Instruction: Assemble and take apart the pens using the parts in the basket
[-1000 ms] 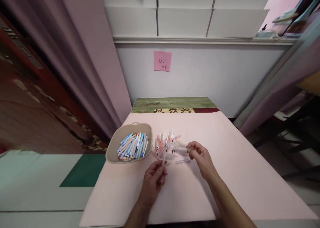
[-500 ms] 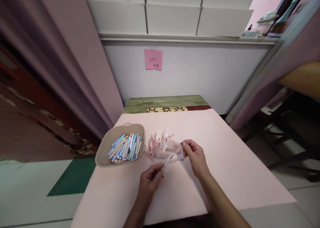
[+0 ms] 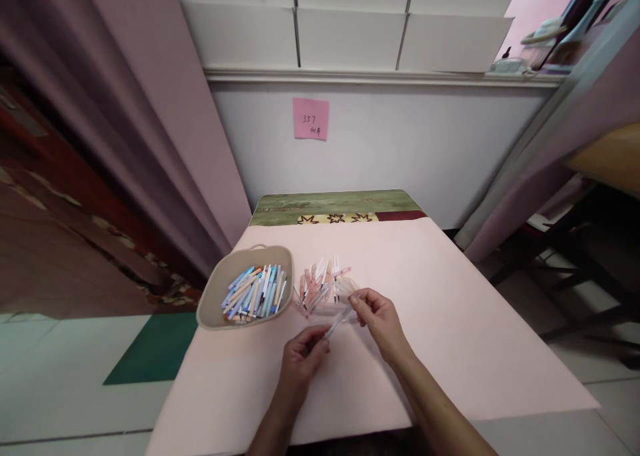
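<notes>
Between the thumb and fingers of my left hand is a slim whitish pen refill, slanting up to the right. My right hand pinches a clear pen barrel at its upper end. The two pieces are in line, and the refill's dark tip no longer shows bare; how far it sits inside is too small to make out. Just beyond my hands lies a loose pile of pinkish clear pen parts and thin white refills on the pink tablecloth.
Left of the pile, a beige basket holds many blue, white, orange and tan pens. The table's green patterned end meets the white wall, where a pink note hangs. A dark chair stands at right.
My right hand has moved left and slightly down, bringing the clear barrel over the refill's dark tip. My left hand holds nearly the same place. The view has shifted slightly.
</notes>
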A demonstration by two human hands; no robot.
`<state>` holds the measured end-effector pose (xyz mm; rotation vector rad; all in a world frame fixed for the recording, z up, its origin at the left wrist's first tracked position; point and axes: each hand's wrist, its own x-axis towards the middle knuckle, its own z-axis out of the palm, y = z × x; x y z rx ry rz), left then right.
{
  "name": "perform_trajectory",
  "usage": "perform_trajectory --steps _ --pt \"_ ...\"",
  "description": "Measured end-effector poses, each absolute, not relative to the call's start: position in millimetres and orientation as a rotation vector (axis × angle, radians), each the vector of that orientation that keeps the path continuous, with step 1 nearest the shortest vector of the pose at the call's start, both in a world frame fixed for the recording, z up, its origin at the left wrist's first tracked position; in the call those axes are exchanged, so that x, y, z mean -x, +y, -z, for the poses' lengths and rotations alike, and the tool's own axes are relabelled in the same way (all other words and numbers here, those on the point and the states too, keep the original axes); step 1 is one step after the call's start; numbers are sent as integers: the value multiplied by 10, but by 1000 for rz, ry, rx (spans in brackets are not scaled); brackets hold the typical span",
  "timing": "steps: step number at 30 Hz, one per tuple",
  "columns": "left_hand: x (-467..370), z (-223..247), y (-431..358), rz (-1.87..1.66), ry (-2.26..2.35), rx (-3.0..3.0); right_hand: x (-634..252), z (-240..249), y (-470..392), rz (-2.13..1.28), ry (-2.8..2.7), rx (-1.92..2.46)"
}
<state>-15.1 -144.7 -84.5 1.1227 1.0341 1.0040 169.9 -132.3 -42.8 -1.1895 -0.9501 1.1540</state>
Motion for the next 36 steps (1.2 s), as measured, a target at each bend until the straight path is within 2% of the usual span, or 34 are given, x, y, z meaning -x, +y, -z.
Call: perform_trajectory --steps 15,28,36 --pt "136 837 -1462 -974 932 -1021 -1562 521 -1349 -1225 -1005 1199" --pt "-215 215 -1579 -797 793 -550 -1685 371 -1313 -1262 -858 1117" --pt "-310 156 -1696 -847 869 -808 -1706 303 -1379 -1306 -812 1063"
